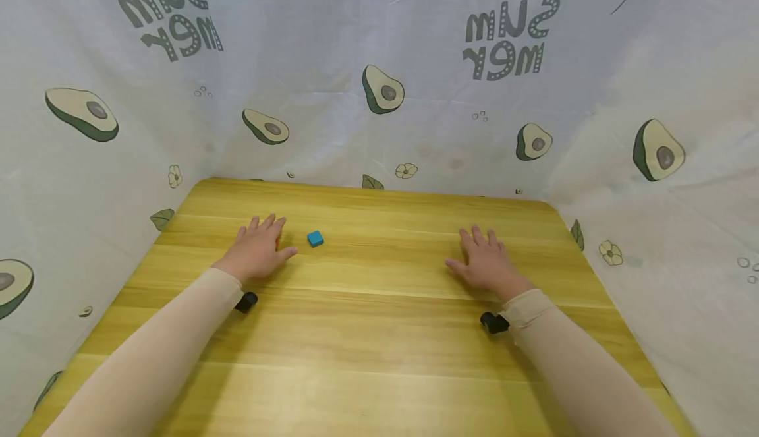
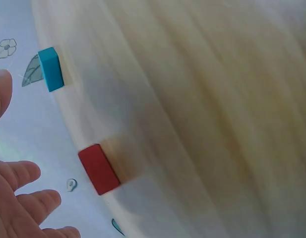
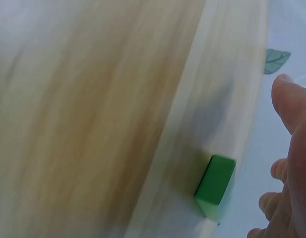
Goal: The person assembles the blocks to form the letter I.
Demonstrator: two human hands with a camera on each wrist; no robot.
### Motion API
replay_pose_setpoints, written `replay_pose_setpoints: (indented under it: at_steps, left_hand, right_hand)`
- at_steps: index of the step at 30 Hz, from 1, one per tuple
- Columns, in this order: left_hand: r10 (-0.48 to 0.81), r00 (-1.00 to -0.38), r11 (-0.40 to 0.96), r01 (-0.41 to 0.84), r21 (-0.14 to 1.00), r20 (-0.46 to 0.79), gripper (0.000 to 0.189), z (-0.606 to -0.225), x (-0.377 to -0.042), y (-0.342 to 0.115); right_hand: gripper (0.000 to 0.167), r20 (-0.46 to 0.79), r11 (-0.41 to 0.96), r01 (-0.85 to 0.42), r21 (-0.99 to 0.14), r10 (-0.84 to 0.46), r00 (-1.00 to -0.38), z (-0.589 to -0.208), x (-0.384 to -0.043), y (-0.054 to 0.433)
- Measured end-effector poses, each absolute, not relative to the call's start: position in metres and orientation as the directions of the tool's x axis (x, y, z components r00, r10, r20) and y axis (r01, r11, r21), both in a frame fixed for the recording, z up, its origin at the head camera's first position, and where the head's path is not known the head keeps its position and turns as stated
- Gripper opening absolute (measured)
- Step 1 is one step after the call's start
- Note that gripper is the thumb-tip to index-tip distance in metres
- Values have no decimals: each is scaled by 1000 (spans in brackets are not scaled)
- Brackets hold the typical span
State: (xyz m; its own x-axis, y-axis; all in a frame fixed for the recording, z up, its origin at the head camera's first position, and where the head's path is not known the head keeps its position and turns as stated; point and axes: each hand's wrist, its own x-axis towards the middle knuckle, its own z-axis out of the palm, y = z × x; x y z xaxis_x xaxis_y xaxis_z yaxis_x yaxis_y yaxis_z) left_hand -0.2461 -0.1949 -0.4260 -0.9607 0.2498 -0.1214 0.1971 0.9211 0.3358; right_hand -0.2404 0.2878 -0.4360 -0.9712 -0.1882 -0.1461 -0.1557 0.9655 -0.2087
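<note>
Blue block (image 1: 315, 238), red block (image 2: 99, 169) near it, green block (image 3: 215, 183) well apart, on wooden tabletop (image 1: 367, 345)

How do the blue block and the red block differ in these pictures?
Colour: the blue block is a bright blue, the red block a deep red.
Visibility: from the head camera, the blue block shows fully beside the left hand, while the red block can't be clearly made out.
Apparent size: in the left wrist view, the red block looks broader than the blue block.
Shared: both are straight-edged blocks on the wooden table.
</note>
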Motion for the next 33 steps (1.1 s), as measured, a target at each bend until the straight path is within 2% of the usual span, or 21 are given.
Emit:
replay_pose_setpoints:
  at_steps: [10,21,33]
  left_hand:
    - [233,-960,920,167,355,-154,82,-437,-252,-207]
    - [260,-953,913,191,360,-153,80,-437,-253,-208]
    - [246,-944,875,119,469,-219,83,-441,-259,-219]
  right_hand:
    - [86,-147,969,-165,-186,-193,-970,-439,-236,300]
    - [85,-161,964,-152,-220,-190,-969,-441,-231,310]
    - [93,-160,943,-194,-271,-242,-957,-446,-233,330]
